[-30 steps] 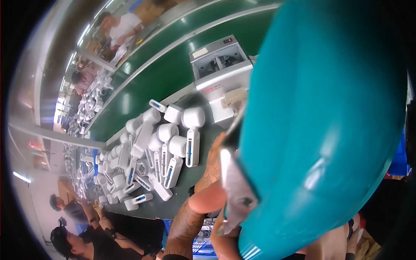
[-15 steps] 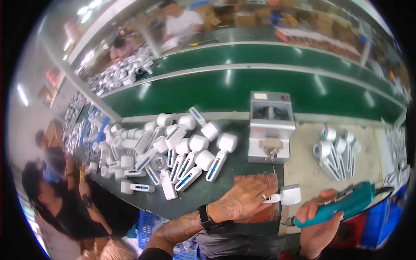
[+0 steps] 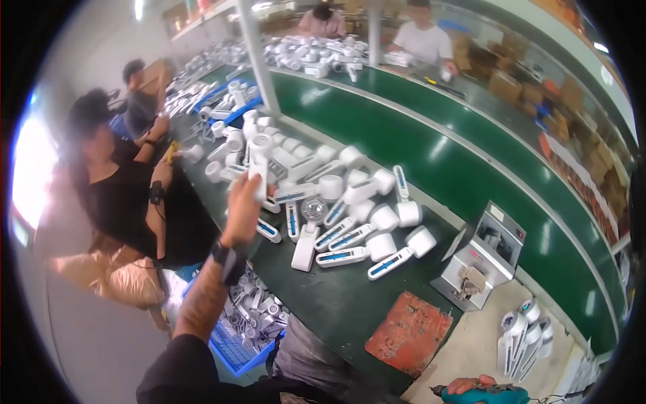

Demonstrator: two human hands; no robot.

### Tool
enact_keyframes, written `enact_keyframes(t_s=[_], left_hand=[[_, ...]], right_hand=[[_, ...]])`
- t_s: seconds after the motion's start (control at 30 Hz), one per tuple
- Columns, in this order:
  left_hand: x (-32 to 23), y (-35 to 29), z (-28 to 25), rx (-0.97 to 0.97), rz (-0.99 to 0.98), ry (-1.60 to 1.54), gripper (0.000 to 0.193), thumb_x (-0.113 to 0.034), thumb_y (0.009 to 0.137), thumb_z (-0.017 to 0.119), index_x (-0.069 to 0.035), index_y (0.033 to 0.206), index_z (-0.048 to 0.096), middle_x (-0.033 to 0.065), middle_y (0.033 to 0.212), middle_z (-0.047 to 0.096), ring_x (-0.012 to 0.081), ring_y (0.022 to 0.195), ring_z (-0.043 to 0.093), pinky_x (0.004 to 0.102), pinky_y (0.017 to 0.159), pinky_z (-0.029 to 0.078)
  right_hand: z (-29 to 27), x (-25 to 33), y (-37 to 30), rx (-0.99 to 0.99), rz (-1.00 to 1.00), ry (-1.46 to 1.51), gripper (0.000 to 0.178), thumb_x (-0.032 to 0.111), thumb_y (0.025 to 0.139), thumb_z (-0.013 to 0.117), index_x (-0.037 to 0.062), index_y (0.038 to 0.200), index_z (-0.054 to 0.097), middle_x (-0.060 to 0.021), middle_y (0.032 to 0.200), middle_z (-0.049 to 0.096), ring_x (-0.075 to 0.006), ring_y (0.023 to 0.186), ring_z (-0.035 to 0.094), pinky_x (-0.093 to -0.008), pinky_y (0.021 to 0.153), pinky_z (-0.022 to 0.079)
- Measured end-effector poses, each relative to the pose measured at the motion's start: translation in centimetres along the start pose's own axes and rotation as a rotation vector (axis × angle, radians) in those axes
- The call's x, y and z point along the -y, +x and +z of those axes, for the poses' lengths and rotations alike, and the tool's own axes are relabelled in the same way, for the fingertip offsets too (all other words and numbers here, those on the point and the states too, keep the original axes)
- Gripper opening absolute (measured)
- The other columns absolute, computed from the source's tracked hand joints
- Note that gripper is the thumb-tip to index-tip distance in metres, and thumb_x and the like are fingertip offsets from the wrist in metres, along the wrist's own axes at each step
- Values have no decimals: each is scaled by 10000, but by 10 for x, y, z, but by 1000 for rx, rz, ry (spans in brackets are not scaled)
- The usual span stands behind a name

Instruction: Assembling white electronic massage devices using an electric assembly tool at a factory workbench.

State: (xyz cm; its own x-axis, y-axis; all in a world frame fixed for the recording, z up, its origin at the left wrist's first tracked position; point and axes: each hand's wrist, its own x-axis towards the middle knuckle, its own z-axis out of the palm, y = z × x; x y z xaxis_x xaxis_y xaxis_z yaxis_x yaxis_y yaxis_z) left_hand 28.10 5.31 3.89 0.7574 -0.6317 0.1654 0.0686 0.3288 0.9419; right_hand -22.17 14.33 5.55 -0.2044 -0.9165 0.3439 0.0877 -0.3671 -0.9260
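My left hand (image 3: pixel 243 207) reaches to the far left edge of a heap, its fingers closed around the handle of a white handheld appliance (image 3: pixel 259 161) with a round head. Close around it lie many similar white handheld appliances (image 3: pixel 348 256), several with a blue strip in the handle. One beside them has a clear round head (image 3: pixel 313 209). At the bottom right, my right hand (image 3: pixel 464 384) grips a teal electric screwdriver (image 3: pixel 501 394), partly cut off by the picture's edge. A worn red-brown mat (image 3: pixel 410 332) lies bare on the bench between my hands.
A grey metal machine (image 3: pixel 479 259) stands beyond the mat. Several white appliances (image 3: pixel 525 340) lie to its right. A blue crate (image 3: pixel 232 347) of parts stands below the bench. A co-worker in black (image 3: pixel 128 182) works at the left. A green conveyor (image 3: pixel 417 145) runs behind.
My left hand has left the mat and moved far left to the heap, where it has taken hold of an appliance. The view has turned left; the appliance on the mat is gone from there.
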Motion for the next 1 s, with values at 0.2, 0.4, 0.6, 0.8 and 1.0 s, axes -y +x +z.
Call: enact_keyframes(t_s=[0.2, 0.4, 0.6, 0.8, 1.0], left_hand=[[24, 165, -120, -224, 43, 384, 334, -231, 978, 605, 35, 1178, 589, 107, 1029, 631, 184, 849, 648, 325, 738, 573], [-10, 302, -285, -19, 404, 1636, 466, -307, 926, 618, -72, 1326, 577, 204, 1115, 675, 414, 1131, 600, 552, 913, 485], [23, 194, -95, -114, 558, 1097, 486, -237, 936, 685, 32, 1326, 577, 223, 1262, 633, 339, 1126, 650, 438, 986, 495], [-7, 2, 121, 627, 637, 703, 326, -45, 931, 684, -13, 1250, 627, 105, 1133, 687, 185, 975, 657, 327, 884, 520], [-18, -172, 239, 1304, 550, 486, 353, -90, 891, 733, -35, 1226, 637, 138, 965, 709, 270, 859, 698, 369, 771, 561]], right_hand=[[13, 2, 5, 0, 60, -3, 685, 535, 1020, 525, -79, 1301, 406, -157, 890, 563, -252, 739, 544, -374, 685, 477], [-8, -19, -8, -6, 153, 85, 759, 585, 959, 618, -70, 1297, 438, -150, 883, 596, -252, 786, 583, -368, 722, 504], [-9, -6, -18, -40, 177, -20, 757, 565, 950, 650, -74, 1301, 448, -149, 887, 607, -252, 802, 597, -372, 728, 509], [-11, -12, -10, -37, 118, -3, 706, 559, 968, 622, -48, 1287, 453, -124, 852, 602, -227, 758, 590, -356, 691, 491], [-7, 5, -9, -25, 244, 3, 747, 595, 908, 689, -47, 1246, 509, -126, 848, 635, -237, 779, 622, -370, 695, 501]])
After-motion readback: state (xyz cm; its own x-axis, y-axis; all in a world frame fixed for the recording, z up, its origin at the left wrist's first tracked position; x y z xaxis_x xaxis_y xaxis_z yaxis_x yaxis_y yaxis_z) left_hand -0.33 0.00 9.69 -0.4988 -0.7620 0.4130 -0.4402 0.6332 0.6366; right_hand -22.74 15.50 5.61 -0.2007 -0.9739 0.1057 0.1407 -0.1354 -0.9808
